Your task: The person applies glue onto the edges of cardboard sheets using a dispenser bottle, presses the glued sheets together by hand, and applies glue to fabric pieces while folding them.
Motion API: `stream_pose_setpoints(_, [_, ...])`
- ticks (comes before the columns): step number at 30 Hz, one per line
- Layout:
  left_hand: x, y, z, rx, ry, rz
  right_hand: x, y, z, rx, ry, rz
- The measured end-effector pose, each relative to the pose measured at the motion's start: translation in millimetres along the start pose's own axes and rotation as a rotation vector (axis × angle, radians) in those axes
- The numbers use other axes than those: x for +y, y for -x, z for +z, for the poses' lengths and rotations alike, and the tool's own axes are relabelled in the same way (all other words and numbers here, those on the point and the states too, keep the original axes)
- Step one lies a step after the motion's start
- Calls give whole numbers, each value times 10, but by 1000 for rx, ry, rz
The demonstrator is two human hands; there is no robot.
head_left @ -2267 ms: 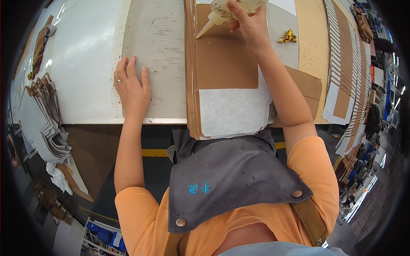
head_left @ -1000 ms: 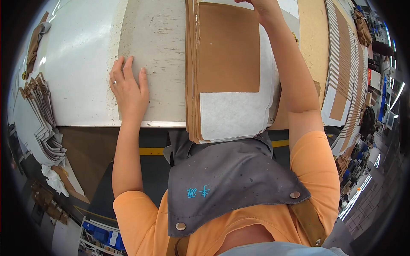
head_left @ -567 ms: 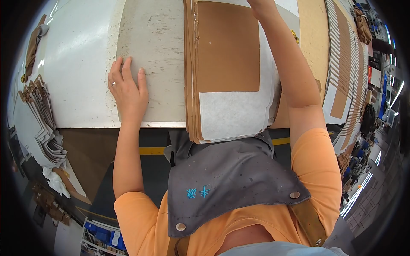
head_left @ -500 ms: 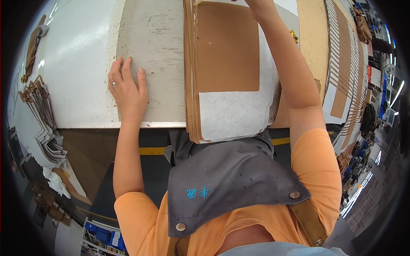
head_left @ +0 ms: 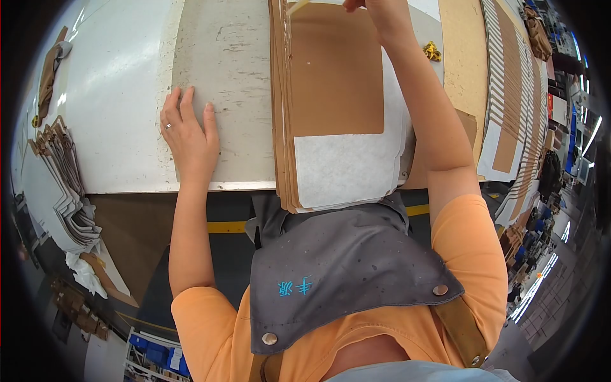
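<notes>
1. The left hand (head_left: 191, 137) lies palm down near the worktop's (head_left: 121, 114) near edge, fingers loosely spread, across the left border of a scuffed grey strip (head_left: 235, 83).
2. The right hand (head_left: 382, 14) is over the far part of the stack of brown and white sheets (head_left: 337, 73), well apart from the left; the top of the view cuts it off, so I cannot tell whether its fingers are closed on anything.
3. A pale nozzle (head_left: 297, 6) slants down toward the stack's left edge (only its tip end shows, and contact is unclear).
4. The stack itself sits right of the grey strip, its near end jutting past the worktop's near edge toward the grey apron (head_left: 344, 274); a brown panel lies uppermost, with white beyond its near and right edges.
5. Right of the right forearm is a small yellow-and-black item (head_left: 432, 51).
6. Overlapping striped sheets (head_left: 506, 95) line the worktop's right side; folded pieces (head_left: 63, 197) bunch by its near left corner.
</notes>
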State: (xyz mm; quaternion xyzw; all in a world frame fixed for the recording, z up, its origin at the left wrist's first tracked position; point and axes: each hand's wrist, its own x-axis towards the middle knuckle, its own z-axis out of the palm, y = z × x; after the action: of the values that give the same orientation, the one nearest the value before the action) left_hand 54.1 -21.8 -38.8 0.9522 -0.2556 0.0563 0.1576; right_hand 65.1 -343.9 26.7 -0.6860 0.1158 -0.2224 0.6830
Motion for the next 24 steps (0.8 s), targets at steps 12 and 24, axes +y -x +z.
stream_pose_setpoints(12, [-10, 0, 10, 2, -2, 0, 83, -54, 64, 95, 90, -60])
stream_pose_setpoints(24, [-21, 5, 16, -3, -5, 0, -55, 265, 106, -24, 88, -24])
